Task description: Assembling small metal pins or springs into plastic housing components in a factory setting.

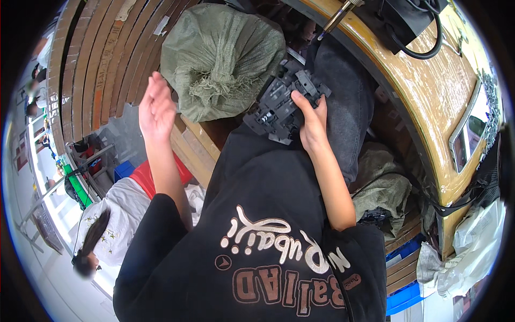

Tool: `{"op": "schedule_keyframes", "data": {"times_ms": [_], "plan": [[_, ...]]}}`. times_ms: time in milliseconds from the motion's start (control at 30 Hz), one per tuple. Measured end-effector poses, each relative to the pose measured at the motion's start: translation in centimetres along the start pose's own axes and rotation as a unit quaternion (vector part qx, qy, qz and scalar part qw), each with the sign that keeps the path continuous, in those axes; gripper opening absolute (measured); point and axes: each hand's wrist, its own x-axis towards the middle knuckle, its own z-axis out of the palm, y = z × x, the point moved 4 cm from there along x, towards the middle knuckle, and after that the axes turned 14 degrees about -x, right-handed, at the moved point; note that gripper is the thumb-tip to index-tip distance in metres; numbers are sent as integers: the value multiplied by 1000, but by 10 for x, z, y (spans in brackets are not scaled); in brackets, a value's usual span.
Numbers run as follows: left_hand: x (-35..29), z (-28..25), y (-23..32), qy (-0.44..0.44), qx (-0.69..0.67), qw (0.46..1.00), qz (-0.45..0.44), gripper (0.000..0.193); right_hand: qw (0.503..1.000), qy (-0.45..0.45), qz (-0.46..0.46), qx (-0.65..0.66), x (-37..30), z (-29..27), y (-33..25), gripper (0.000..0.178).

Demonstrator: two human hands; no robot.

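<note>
My right hand (314, 119) grips a cluster of black molded plastic parts (284, 102) in front of my lap, its thumb on top. The cluster looks like several pieces joined or stacked together; its exact kind I cannot make out. Raised at the left, my left hand (157, 110) holds nothing, its fingers stretched upward. Between the hands and farther away stands a grey-green woven sack (225, 53), gathered into a frayed bunch. The black parts sit close to its right side, above my dark trouser leg (343, 102).
A wooden workbench (424, 91) curves along the right, bearing a black device (410, 24) with a cable. A metal-tipped rod (338, 19) juts over its edge. Stacked brown boards (96, 64) stand at left. Another sack (383, 188) lies right. A person in white (126, 225) is behind left.
</note>
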Motion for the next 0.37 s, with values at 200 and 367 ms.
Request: {"op": "schedule_keyframes", "data": {"times_ms": [200, 367], "plan": [[-50, -46, 35, 308, 667, 673, -83, 29, 996, 10, -3, 94, 15, 13, -17, 42], [-55, 1, 27, 250, 825, 427, 275, 42, 999, -44, 6, 12, 2, 25, -31, 55]]}}
